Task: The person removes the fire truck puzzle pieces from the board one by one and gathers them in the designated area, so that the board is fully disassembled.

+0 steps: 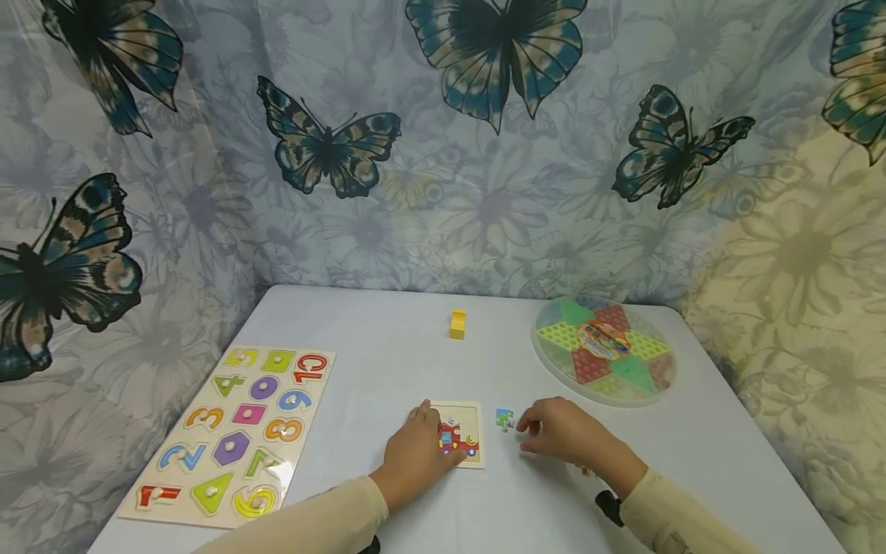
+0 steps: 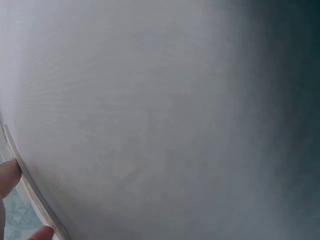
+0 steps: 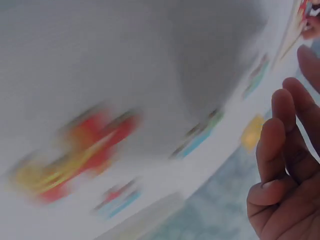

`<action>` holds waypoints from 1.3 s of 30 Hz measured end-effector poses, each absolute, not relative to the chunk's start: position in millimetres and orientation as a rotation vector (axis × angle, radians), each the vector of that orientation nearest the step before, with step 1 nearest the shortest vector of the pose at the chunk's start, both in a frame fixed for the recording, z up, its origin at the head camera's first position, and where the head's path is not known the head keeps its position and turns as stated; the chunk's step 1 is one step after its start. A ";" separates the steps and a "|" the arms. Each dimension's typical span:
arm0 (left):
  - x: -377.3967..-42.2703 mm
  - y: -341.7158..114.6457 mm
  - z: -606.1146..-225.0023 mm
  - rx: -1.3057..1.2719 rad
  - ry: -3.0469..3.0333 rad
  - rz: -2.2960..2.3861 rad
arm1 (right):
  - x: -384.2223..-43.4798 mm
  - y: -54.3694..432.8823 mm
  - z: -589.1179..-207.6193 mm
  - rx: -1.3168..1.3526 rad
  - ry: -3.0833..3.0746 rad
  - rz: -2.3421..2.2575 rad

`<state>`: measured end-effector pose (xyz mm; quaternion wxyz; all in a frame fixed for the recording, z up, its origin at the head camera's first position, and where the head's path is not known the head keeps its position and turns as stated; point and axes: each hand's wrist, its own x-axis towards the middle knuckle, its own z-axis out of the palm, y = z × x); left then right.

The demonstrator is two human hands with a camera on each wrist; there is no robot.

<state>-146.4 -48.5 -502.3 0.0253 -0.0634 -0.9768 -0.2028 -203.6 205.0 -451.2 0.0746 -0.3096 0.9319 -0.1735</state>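
Note:
My left hand (image 1: 411, 460) grips a small square wooden puzzle tray (image 1: 465, 415), thumb along its near edge and fingers at the far left corner. A red vehicle picture (image 1: 458, 440) shows inside the frame. In the left wrist view, two fingertips (image 2: 44, 233) press at the tray's edge. Just right of the tray lies a blue and green puzzle piece (image 1: 504, 418). My right hand (image 1: 564, 431) hovers beside that piece, fingers loosely bent with nothing between them. Blurred in the right wrist view, a red and yellow piece (image 3: 85, 155) lies on the table; the right forearm mostly hides it in the head view.
On the left lies a large number and shape board (image 1: 228, 431) with knobbed pieces. A yellow block (image 1: 457, 324) stands toward the back. At the back right sits a round, clear-cased game board (image 1: 604, 350). Patterned butterfly cloth (image 1: 484, 208) hangs behind the white table (image 1: 374, 331).

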 end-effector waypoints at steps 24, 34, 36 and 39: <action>-141.7 -53.7 -502.3 -0.246 -3.019 -0.638 | -219.1 105.1 -469.8 -0.988 2.831 -0.291; -143.8 -51.9 -499.7 -0.262 -3.027 -0.629 | -221.3 106.6 -468.2 -0.997 2.851 -0.314; -143.3 -52.2 -498.3 -0.260 -3.019 -0.629 | -221.1 107.0 -465.0 -0.995 2.868 -0.314; -142.1 -54.1 -496.6 -0.244 -3.031 -0.605 | -220.6 111.0 -459.7 -0.981 2.874 -0.340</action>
